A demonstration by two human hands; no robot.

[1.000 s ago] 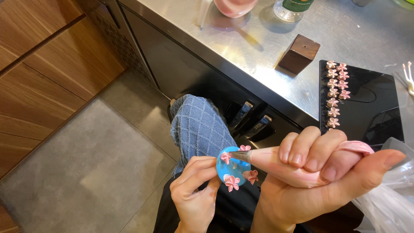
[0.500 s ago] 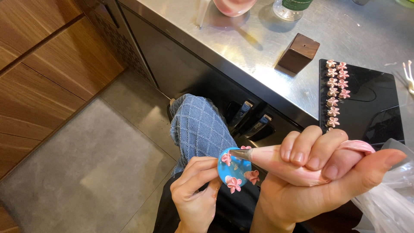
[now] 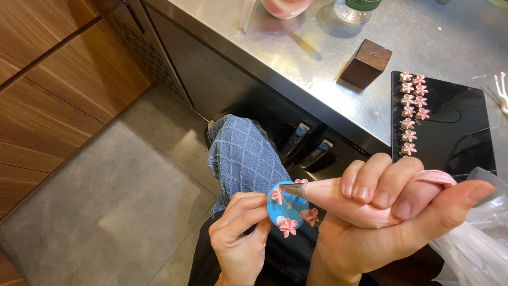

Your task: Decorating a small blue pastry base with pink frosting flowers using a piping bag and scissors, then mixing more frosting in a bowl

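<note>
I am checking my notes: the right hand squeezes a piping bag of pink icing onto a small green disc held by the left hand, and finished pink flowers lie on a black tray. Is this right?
Not quite. In the head view, the disc in the left hand is blue, not green. The rest holds: the right hand squeezes the piping bag of pink icing onto it, and finished pink flowers lie on the black tray.

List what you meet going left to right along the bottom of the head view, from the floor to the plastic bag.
grey floor → left hand → blue round disc with pink flowers → pink piping bag → right hand → clear plastic bag
</note>
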